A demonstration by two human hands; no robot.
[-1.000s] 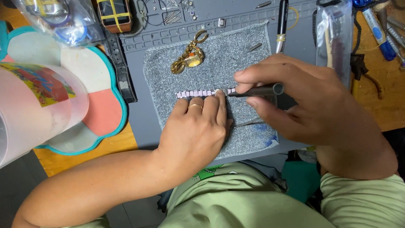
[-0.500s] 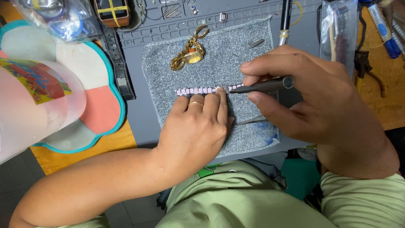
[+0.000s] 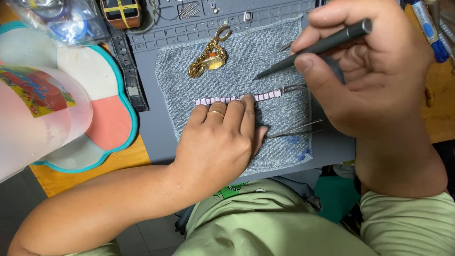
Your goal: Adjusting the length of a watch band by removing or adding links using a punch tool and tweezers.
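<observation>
Your left hand [image 3: 219, 142] lies flat on the grey cloth [image 3: 237, 61], fingers together, their tips pressing down on the pale link watch band [image 3: 237, 99] that stretches in a straight line across the middle of the cloth. Your right hand [image 3: 365, 71] is raised above the cloth's right edge, closed around a dark pen-like tool [image 3: 313, 50]; its thin tip points down and to the left, hanging clear of the band. Tweezers [image 3: 294, 130] lie on the cloth just beside your left thumb, and another thin metal tool [image 3: 291, 88] rests at the band's right end.

Further up the cloth sits a gold watch [image 3: 208, 59] with a chain bracelet. The cloth lies on a grey work mat [image 3: 151, 123]. A black strap [image 3: 125, 66] lies along the mat's left edge, next to a flower-shaped tray [image 3: 109, 123] with a teal rim and a cloudy plastic jar [image 3: 33, 123]. A plastic bag [image 3: 61, 19] of small parts is at the top left.
</observation>
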